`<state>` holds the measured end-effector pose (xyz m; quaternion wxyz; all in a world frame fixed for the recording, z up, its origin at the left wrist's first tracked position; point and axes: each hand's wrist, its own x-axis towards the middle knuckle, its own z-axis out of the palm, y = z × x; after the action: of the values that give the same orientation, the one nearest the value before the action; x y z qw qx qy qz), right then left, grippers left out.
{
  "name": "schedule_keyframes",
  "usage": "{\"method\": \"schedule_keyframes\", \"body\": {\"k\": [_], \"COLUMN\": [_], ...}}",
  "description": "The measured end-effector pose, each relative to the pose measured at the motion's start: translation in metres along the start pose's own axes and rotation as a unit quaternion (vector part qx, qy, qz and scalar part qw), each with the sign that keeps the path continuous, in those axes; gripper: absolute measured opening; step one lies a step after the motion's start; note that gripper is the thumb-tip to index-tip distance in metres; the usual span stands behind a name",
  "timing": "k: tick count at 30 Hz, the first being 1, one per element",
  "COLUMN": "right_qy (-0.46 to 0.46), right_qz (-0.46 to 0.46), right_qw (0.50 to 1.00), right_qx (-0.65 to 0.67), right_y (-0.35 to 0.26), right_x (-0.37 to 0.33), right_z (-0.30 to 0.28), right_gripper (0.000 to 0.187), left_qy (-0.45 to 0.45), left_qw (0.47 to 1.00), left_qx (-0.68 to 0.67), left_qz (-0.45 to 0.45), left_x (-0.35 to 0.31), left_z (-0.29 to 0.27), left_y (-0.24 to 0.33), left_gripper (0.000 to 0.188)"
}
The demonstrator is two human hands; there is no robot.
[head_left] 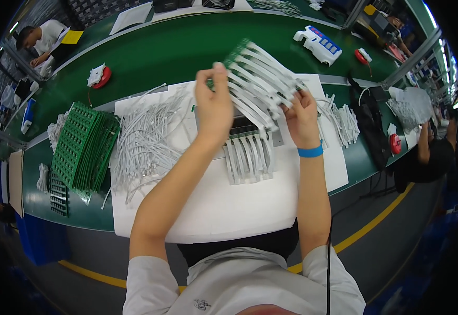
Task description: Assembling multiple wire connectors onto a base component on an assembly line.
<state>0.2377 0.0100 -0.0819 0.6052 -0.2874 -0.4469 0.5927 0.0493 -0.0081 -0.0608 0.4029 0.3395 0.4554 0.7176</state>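
Note:
Raised above the white work surface, a green circuit board panel carries a row of white ribbon cables. My left hand is closed on the panel's left side, thumb up. The cables' free ends are pinched in the fingers of my right hand, which has a blue band at its wrist. Below the hands sits a dark slotted fixture, partly hidden behind the lifted cables. Another row of white ribbon cables hangs from its near edge.
Loose white cables are heaped to the left, beside a stack of green circuit board panels. More bundled cables lie at the right. A white and blue device and red round reels rest on the green conveyor. Other people work nearby.

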Motion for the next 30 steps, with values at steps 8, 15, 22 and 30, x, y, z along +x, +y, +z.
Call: {"method": "schedule_keyframes", "body": {"k": [8,15,22,30], "right_qy": [-0.037,-0.128,-0.143,-0.034], "right_qz": [-0.093,-0.027,-0.053,-0.129], "right_qw": [0.978,0.971,0.912,0.809], "right_qx": [-0.181,-0.203,-0.38,-0.572], "right_y": [-0.05,-0.07,-0.084,-0.121], "right_x": [-0.013,-0.037,-0.023,-0.036], "right_z": [-0.066,-0.142,-0.14,-0.157], "right_gripper": [0.03,0.027,0.036,0.045], "left_qy": [0.042,0.04,0.083,0.014], "left_qw": [0.984,0.967,0.937,0.953], "left_qx": [-0.162,-0.225,-0.27,-0.228], "left_qz": [-0.062,-0.112,-0.206,-0.2], "left_x": [0.018,0.032,0.038,0.04], "left_z": [-0.017,-0.03,-0.042,-0.048], "left_y": [0.013,0.007,0.005,0.018], "left_gripper": [0.042,0.04,0.035,0.037]}}
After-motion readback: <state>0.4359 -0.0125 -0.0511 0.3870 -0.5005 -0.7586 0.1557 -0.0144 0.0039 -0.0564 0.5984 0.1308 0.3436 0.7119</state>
